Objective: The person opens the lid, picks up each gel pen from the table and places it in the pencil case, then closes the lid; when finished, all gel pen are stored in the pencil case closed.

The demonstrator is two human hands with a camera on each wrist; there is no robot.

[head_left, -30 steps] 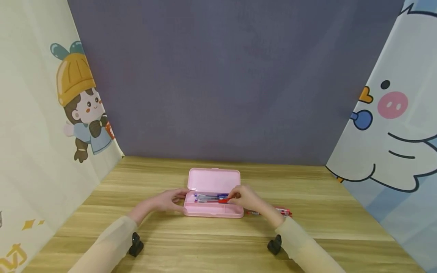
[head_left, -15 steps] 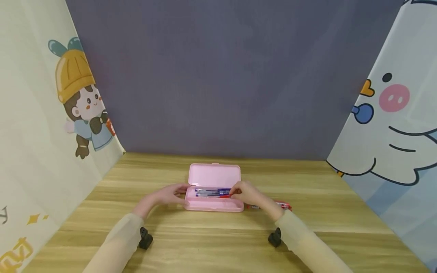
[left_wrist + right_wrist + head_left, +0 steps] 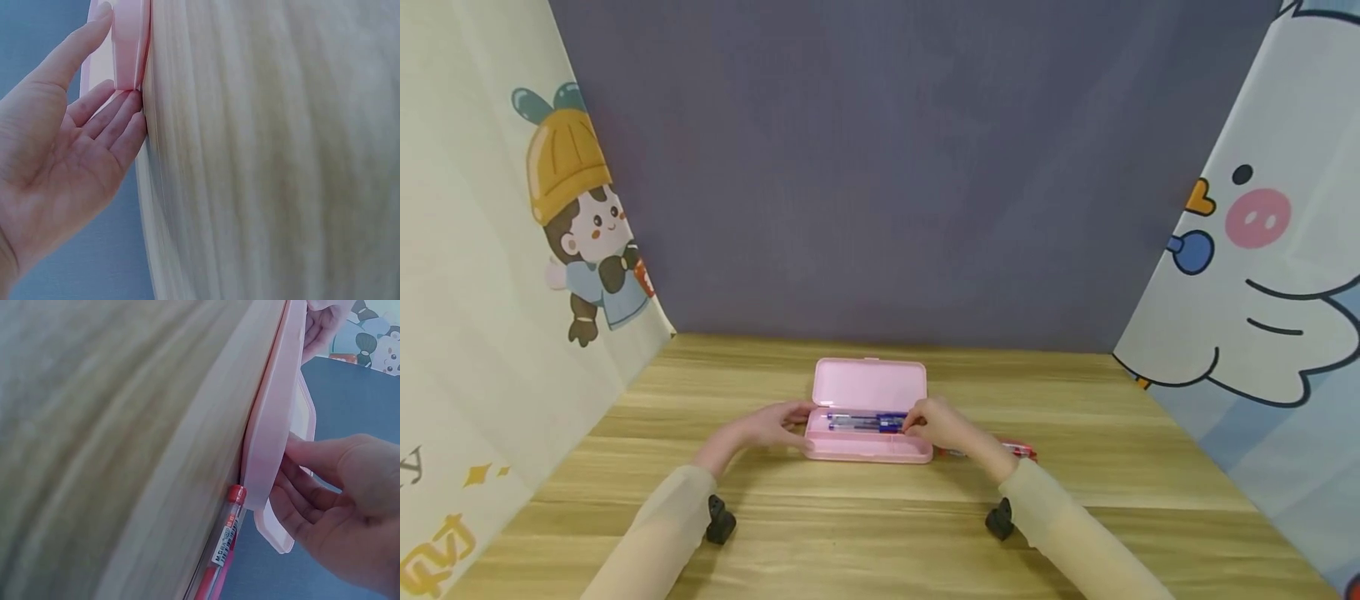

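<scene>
A pink pencil case (image 3: 868, 456) lies on the table with its lid swung back. In its rear compartment lie several pens, blue-capped pens (image 3: 865, 422) showing most. At the case's left end my left hand (image 3: 771, 426) rests with thumb at the near corner and fingers along the end wall, nearly straight in the left wrist view. My right hand (image 3: 942, 423) reaches over the right end, thumb and forefinger pinched low on a red-capped pen of which only a sliver shows. In the right wrist view, the case wall (image 3: 270, 437) hides its fingertips.
Red pens (image 3: 1018, 450) lie on the wooden table (image 3: 850, 533) to the right of the case, partly behind my right forearm; one red pen (image 3: 225, 537) is close to the case's end. A dark cloth backdrop (image 3: 880, 208) stands behind the table, with printed sheets at both sides.
The red pen has gone lower into the rear compartment, and its red cap is now mostly hidden by the right fingers and blue pens. The left hand stays at the case's left end.
</scene>
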